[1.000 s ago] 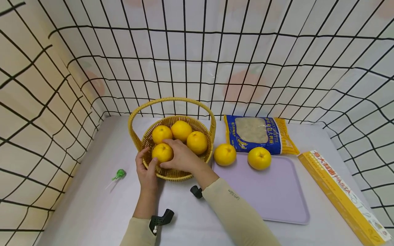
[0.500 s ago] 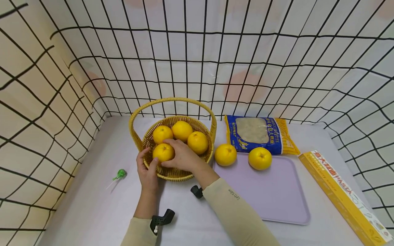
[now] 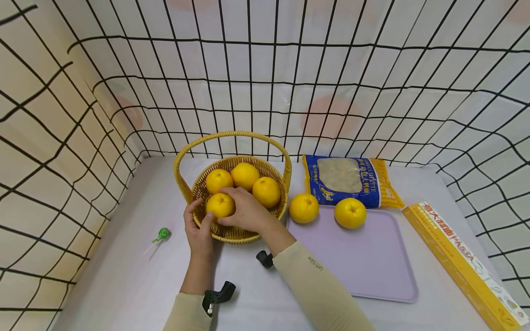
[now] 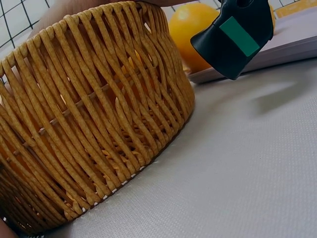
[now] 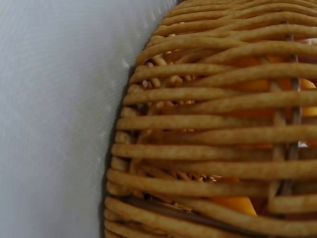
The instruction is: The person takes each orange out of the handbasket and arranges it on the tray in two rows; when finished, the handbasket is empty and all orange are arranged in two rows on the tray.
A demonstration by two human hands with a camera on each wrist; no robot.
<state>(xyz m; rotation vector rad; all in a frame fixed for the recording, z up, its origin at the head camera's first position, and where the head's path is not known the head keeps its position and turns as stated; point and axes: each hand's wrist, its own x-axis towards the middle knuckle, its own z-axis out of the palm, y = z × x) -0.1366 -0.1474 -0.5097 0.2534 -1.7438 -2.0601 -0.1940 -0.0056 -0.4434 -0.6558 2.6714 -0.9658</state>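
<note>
A woven wicker basket (image 3: 236, 240) with a tall arched handle stands on the white cloth, with several oranges inside. My right hand (image 3: 250, 212) reaches over the near rim and grips the front-left orange (image 3: 219, 205), fingers behind it and thumb in front. At the basket's left side my left hand (image 3: 199, 234) holds the rim, its thumb over the edge close to that same orange. Basket weave (image 4: 99, 109) fills much of the left wrist view, with orange showing through the gaps. In the right wrist view the weave (image 5: 213, 124) hides the right hand.
Right of the basket, two oranges (image 3: 304, 208) (image 3: 350, 213) sit at the back of a lilac tray (image 3: 381, 266). Behind them lies a blue pasta bag (image 3: 339, 180); a long pasta box (image 3: 463, 264) is far right. A green lollipop (image 3: 164, 233) lies left. Black wire mesh (image 3: 271, 82) encloses the table.
</note>
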